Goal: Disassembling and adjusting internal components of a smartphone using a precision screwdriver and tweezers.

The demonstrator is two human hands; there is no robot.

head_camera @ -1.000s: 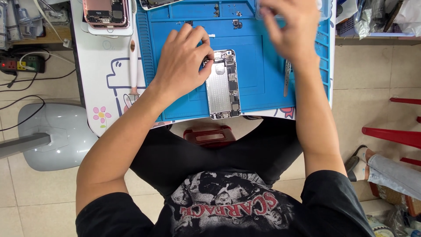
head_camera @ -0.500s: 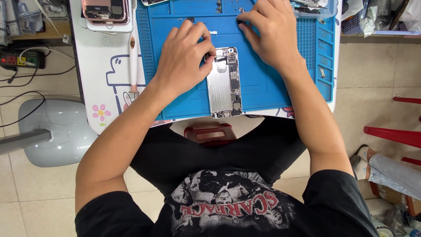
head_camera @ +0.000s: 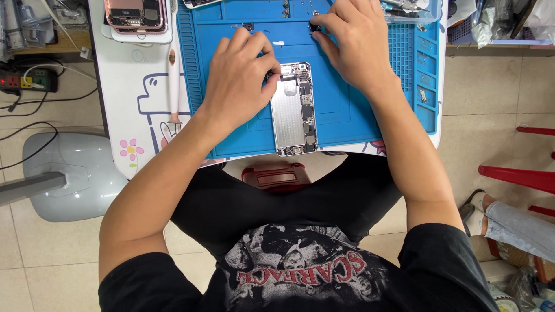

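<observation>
Pinching a small dark part [head_camera: 315, 27] with right hand [head_camera: 355, 49] fingertips at 12 o'clock on the blue mat [head_camera: 347, 115]. Left hand [head_camera: 240, 81] fingers curled, pressing the opened phone [head_camera: 295, 110] at mat centre. Keep the chassis pinned, keep the pinch light, mind loose screws [head_camera: 285, 7] at 11.

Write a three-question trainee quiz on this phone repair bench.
1. True or false: the left hand rests on the opened phone.
2. What colour is the mat under the phone?
3. The right hand pinches a small dark part where? A) on the floor B) near the mat's far edge C) on the stool

Key: 1 true; 2 blue; 3 B.
</observation>
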